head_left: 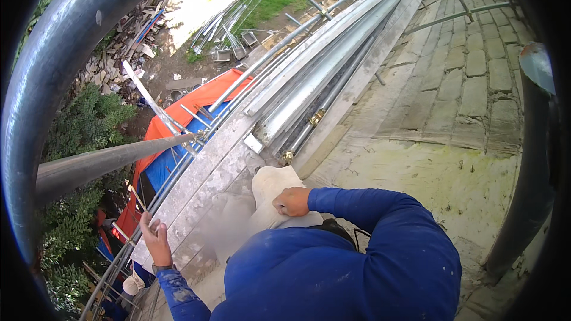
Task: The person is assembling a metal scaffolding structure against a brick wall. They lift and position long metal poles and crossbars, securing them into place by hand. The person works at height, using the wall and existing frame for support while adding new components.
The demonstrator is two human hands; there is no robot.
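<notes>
At the lower left my left hand [156, 241] is raised with its palm showing and its fingers apart, over the outer edge of the planks [196, 199]. A thin brown rod [136, 196] appears just beyond its fingertips; whether they touch I cannot tell. My right hand [291, 202] is curled into a fist on the thigh of my pale trousers [273, 179]. The inside of that fist is hidden. Just past my knee lie the near ends of long metal channels [297, 107] and a tube [316, 117] with brass-coloured couplers.
Thick scaffold tubes [113, 160] cross on the left, and another upright tube [520, 202] stands at the right. A block wall [464, 77] runs along the right side. Far below lie orange and blue sheeting [163, 137], rubble [113, 68] and bushes [83, 131].
</notes>
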